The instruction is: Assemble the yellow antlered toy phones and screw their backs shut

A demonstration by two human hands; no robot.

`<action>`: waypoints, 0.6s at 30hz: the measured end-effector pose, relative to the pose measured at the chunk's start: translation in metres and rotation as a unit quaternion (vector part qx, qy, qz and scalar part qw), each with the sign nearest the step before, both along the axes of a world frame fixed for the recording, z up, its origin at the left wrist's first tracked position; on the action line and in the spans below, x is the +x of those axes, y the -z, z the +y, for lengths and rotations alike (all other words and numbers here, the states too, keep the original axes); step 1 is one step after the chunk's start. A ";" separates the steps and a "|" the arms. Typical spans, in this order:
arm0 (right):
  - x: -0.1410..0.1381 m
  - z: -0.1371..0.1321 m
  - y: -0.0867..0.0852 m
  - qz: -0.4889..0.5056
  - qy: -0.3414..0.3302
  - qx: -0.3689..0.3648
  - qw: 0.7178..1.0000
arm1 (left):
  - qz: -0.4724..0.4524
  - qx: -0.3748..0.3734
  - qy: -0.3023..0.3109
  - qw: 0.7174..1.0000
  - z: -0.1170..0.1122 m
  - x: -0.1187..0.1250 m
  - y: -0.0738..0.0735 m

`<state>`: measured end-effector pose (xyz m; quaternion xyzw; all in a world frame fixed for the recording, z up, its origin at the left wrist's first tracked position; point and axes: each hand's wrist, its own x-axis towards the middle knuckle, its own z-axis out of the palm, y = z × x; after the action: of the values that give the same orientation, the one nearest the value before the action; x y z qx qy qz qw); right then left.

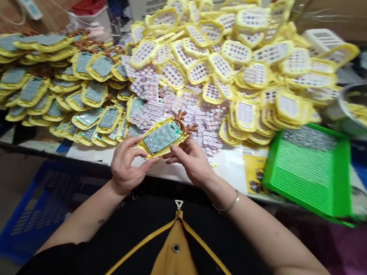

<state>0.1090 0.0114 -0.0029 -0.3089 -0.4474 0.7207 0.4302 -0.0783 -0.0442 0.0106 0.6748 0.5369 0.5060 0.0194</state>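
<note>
The left hand [127,165] and right hand [195,162] are pinching a brown-antlered, grey-faced yellow plastic casing [162,138] above the near edge of the white-surfaced table [233,167], where any slackened grip would be risking a fall.

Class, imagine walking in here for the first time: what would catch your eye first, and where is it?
First comes the big heap of yellow-edged pieces with dotted white panels, at the back, around the centre. Next is the bright green tray on the right. Then comes the antlered yellow-edged piece, held at the front middle between the left hand and right hand.
</note>
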 end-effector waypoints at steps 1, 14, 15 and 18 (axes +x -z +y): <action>0.002 0.001 0.000 0.023 0.010 -0.019 1.000 | -0.018 -0.008 0.026 0.999 0.002 0.006 0.003; 0.077 -0.006 -0.004 -0.055 -0.069 -0.014 0.996 | -0.508 -0.574 0.373 0.523 0.045 0.070 0.004; 0.082 -0.005 -0.005 -0.100 -0.050 0.016 0.994 | -0.519 -0.571 0.373 0.515 0.046 0.074 0.005; 0.102 0.006 -0.005 -0.296 0.133 0.180 0.929 | -0.547 -0.541 0.368 0.522 0.051 0.081 0.005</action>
<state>0.2107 0.0173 0.0019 -0.4824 -0.6313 0.4397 0.4188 0.0030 0.0069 0.0059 0.2627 0.2947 0.3356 0.8553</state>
